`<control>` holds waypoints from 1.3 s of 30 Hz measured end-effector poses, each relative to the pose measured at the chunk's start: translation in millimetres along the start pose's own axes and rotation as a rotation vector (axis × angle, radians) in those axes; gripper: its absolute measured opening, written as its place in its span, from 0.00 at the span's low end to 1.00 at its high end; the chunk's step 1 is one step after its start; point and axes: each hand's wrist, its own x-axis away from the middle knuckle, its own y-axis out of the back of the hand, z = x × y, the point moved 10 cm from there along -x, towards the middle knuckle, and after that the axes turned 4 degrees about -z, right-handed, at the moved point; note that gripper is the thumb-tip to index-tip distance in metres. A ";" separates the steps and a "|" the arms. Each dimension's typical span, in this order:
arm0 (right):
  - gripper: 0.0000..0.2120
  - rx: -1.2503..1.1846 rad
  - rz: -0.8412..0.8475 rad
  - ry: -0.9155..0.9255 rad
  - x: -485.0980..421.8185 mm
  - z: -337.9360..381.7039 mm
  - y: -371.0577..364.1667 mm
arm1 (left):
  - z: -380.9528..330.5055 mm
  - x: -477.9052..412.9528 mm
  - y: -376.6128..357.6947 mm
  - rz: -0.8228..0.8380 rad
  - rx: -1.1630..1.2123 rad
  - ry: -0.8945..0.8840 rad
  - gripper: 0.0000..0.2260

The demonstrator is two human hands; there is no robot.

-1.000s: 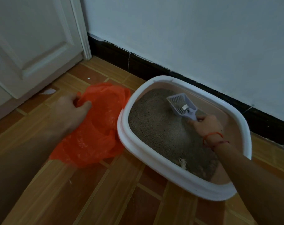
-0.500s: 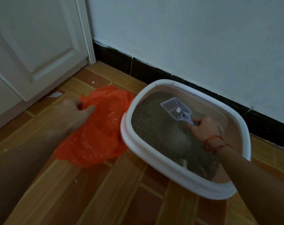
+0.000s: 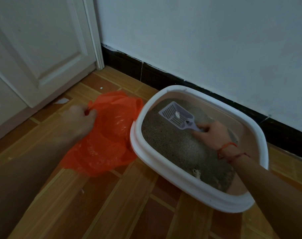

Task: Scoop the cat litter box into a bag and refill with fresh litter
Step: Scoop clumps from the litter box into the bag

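The left hand (image 3: pixel 81 119) is curled, with the back of the hand facing up, and pinches a gathered bit of the near edge of an orange plastic bag (image 3: pixel 103 149), so that the mouth of the bag stands open towards the box. The bag lies crumpled on the floor (image 3: pixel 122 204) of brown and yellow tiles, and its right side touches the left wall of the litter box (image 3: pixel 146 152). There is faint pale print on the lower part of the bag, too blurred to read. The right hand (image 3: pixel 213 133) reaches into the box with its fingers wrapped round the handle of a pale lilac scoop (image 3: pixel 176 114). A red string bracelet (image 3: pixel 227 150) circles that wrist. The slotted head of the scoop points to the far left corner of the box and carries one small whitish clump (image 3: pixel 177 115). Whether the head rests on the litter or is held just above it cannot be told. The box is an oval white tray with a broad rim and a beige inside, and it sits on the floor close to the black skirting board (image 3: pixel 164 78) under a white wall (image 3: pixel 198 40). Grey-brown litter (image 3: pixel 171 149) covers most of its bottom, and a pale ragged lump (image 3: pixel 196 173) lies in it near the front rim. A white panelled door (image 3: pixel 40 49) stands at the left, with a small scrap of white paper (image 3: pixel 61 101) on the floor before it.
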 end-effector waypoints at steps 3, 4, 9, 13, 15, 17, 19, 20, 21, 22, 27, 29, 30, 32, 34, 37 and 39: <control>0.13 -0.090 0.024 0.102 5.5 32.4 1.2 | 0.3 -1.3 1.9 -0.023 0.016 0.004 0.17; 0.13 -0.099 0.037 0.154 7.6 45.1 1.2 | 0.4 -2.0 2.7 -0.033 0.019 0.002 0.17; 0.08 -0.090 0.161 0.299 15.1 97.0 -7.4 | 3.4 -4.9 5.8 -0.064 0.039 -0.007 0.18; 0.09 0.075 0.227 0.382 13.2 139.0 -20.7 | 5.9 -5.3 7.8 -0.078 0.065 -0.016 0.19; 0.09 0.143 0.251 0.369 5.6 153.8 -31.0 | 7.4 -6.1 8.6 -0.084 0.058 -0.020 0.19; 0.10 0.211 0.237 0.368 -3.0 169.2 -40.1 | 10.2 -7.7 9.7 -0.088 0.051 -0.016 0.19; 0.11 0.264 0.215 0.375 -10.1 184.7 -48.5 | 12.7 -9.0 10.4 -0.090 0.055 -0.008 0.18; 0.12 0.292 0.212 0.378 -11.8 192.7 -52.8 | 13.7 -9.1 11.2 -0.094 0.059 -0.003 0.18; 0.12 0.326 0.212 0.384 -12.1 201.0 -57.0 | 15.1 -9.3 12.1 -0.099 0.062 0.005 0.17; 0.11 0.361 0.214 0.396 -11.0 209.8 -60.7 | 16.7 -9.1 12.9 -0.105 0.065 0.012 0.17; 0.08 0.469 0.133 0.466 -4.2 245.7 -74.3 | 26.8 -10.7 19.4 -0.150 0.022 0.017 0.15; 0.08 0.466 0.089 0.490 -3.9 256.1 -80.7 | 31.1 -12.8 20.4 -0.150 0.027 0.015 0.15; 0.08 0.455 0.076 0.504 -4.2 261.1 -84.9 | 33.1 -13.5 21.5 -0.155 0.031 0.016 0.15; 0.09 0.431 0.069 0.521 -4.5 268.3 -92.7 | 36.4 -14.7 22.4 -0.164 0.034 0.019 0.16; 0.09 0.432 0.063 0.538 -3.4 272.7 -96.8 | 38.0 -15.1 21.4 -0.159 0.039 0.023 0.16; 0.09 0.465 0.044 0.570 -0.8 275.3 -97.3 | 37.6 -14.3 19.7 -0.141 0.040 0.026 0.16; 0.09 0.465 0.045 0.565 -0.3 272.8 -96.6 | 36.4 -14.0 19.8 -0.141 0.044 0.023 0.17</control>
